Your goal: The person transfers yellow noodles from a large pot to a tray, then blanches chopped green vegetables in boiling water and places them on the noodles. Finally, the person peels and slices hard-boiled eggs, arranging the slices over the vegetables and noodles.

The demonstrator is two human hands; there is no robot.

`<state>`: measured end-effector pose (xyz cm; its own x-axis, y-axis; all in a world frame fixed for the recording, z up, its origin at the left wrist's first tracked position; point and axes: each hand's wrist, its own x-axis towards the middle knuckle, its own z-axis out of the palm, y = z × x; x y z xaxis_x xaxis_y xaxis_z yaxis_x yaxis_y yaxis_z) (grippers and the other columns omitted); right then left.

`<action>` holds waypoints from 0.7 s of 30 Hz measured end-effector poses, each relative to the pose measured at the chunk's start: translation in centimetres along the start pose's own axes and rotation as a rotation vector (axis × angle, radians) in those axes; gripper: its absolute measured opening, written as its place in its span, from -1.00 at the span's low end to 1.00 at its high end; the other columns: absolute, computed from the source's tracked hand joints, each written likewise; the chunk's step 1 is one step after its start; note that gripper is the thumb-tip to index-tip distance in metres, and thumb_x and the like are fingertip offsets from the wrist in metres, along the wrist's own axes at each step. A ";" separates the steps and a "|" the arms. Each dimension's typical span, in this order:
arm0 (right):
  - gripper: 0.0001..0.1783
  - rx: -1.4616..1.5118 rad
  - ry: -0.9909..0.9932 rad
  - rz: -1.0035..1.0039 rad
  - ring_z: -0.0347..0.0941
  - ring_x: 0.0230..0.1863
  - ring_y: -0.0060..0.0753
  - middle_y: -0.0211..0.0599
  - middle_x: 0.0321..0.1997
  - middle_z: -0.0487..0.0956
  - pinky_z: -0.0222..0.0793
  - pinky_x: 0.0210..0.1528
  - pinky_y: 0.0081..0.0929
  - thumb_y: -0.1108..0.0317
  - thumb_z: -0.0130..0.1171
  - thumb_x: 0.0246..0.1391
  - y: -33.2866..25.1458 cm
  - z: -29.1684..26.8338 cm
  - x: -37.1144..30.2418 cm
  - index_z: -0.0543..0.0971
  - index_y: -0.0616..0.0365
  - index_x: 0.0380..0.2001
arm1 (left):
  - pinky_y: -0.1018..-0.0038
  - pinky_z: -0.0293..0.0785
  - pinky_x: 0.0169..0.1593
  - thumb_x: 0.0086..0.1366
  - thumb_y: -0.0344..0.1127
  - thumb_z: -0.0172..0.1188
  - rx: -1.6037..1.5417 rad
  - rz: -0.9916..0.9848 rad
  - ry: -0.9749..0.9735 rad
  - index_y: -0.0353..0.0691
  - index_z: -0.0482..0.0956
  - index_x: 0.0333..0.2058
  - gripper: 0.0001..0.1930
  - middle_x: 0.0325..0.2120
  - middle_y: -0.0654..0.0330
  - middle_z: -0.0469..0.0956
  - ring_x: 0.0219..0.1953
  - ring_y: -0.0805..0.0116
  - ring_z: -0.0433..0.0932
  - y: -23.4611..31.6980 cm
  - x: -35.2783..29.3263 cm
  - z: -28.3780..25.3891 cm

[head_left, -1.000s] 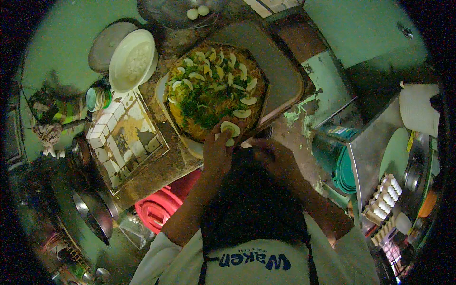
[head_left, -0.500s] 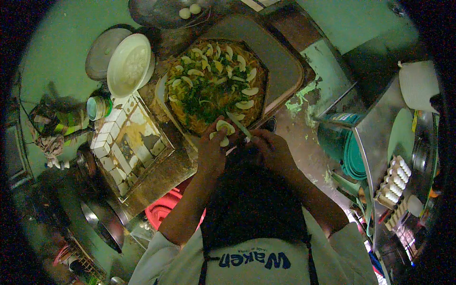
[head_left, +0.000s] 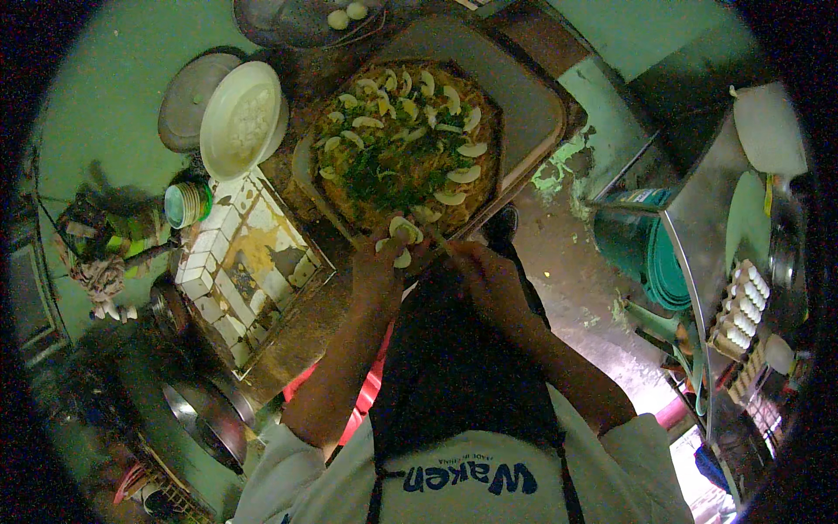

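My left hand [head_left: 384, 249] is closed around slices of boiled egg [head_left: 404, 230] at the near edge of the noodle dish. My right hand [head_left: 484, 266] is closed just beside it, gripping a knife whose blade hardly shows, blurred between the hands. Beyond them lies a broad platter of noodles [head_left: 419, 170], topped with chopped greens [head_left: 375, 181] in the middle. Egg wedges [head_left: 472, 150] are set along its far and right sides. A pale piece [head_left: 425, 214] lies near the front rim, close to my left fingers.
The platter rests on a large grey tray [head_left: 524, 105]. At left are an oval white bowl [head_left: 240, 122], stacked small containers [head_left: 188, 203] and a chipped tiled ledge [head_left: 253, 262]. Two whole eggs [head_left: 347, 15] sit in a pan behind. At right are a teal bucket [head_left: 628, 249] and an egg carton [head_left: 742, 310].
The knife blade, plainly seen before, is now mostly hidden and blurred. My hands stay close together, and the view has shifted slightly, moving the platter a little right.
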<state>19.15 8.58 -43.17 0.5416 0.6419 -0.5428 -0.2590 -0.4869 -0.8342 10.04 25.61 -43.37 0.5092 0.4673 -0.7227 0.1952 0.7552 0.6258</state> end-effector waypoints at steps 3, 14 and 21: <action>-0.66 0.175 -0.013 0.088 0.53 -0.36 -0.41 -0.25 -0.14 0.63 0.50 -0.22 -0.42 0.25 0.13 0.32 -0.5 1.0 -0.5 0.54 0.16 0.08 | 0.30 0.67 0.01 0.35 -0.46 0.18 0.021 0.008 -0.008 -0.41 0.40 0.10 -0.63 -0.09 -0.02 0.56 -0.06 0.15 0.63 0.5 0.1 0.0; -0.67 0.009 0.110 -0.310 0.57 -0.15 -0.44 -0.17 -0.08 0.64 0.49 -0.08 -0.45 0.29 0.10 0.33 2.2 5.0 -0.7 0.52 0.23 0.06 | 0.33 0.67 0.00 0.35 -0.50 0.14 0.347 0.183 -0.135 -0.42 0.41 0.11 -0.63 -0.05 -0.02 0.55 -0.06 0.15 0.62 1.1 0.5 -4.6; -0.68 0.462 -0.029 0.083 0.51 -0.32 -0.60 -0.34 -0.13 0.61 0.43 -0.42 -0.57 0.30 0.07 0.35 -0.3 6.6 -1.1 0.44 0.20 0.09 | 0.32 0.63 0.05 0.27 -0.48 0.18 0.201 0.024 -0.068 -0.40 0.42 0.12 -0.57 0.00 0.00 0.54 -0.01 0.16 0.61 2.9 1.5 -4.2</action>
<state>13.36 11.96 -42.93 0.4831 0.6316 -0.6064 -0.6326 -0.2271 -0.7405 7.82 30.44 -43.84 0.5696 0.4465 -0.6900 0.3421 0.6346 0.6930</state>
